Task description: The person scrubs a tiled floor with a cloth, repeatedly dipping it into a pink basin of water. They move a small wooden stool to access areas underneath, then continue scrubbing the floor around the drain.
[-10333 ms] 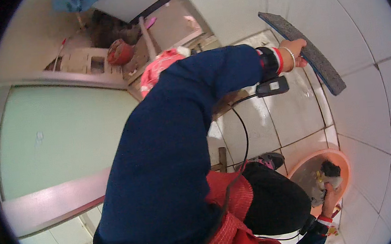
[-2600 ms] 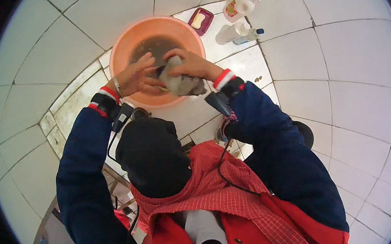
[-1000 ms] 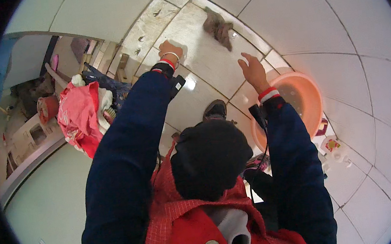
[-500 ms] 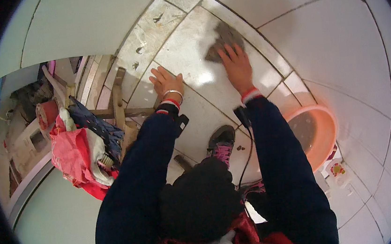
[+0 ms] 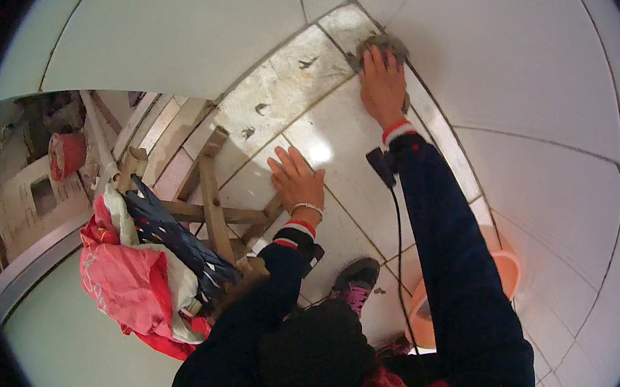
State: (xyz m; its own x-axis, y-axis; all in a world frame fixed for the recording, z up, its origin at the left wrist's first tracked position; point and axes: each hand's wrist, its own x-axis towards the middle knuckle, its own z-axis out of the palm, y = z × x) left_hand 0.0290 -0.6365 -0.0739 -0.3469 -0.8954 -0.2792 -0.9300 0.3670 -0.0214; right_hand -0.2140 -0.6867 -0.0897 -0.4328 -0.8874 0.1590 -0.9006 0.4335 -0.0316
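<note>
Cloth [image 5: 400,48], grey and crumpled, lies on glossy rectangular floor tiles [image 5: 345,134] beside the smooth wall [image 5: 523,83], under the right grip [image 5: 383,86], flattened with fingers extended. The left grip [image 5: 300,181], fingers spread wide, is near an angular wooden frame [image 5: 212,203].

This looks like part of a home, a small tiled area of the washroom or utility kind, though exactly which room cannot be told. Large white wall tiles [image 5: 539,89] meet pale, stained floor tiles [image 5: 345,134], and an orange plastic basin [image 5: 509,271] stands near the wall on the right. Household clutter fits too: pink and white clothes [image 5: 127,274] heaped by a wooden frame [image 5: 212,203], with a red pot [image 5: 67,155] beyond.
</note>
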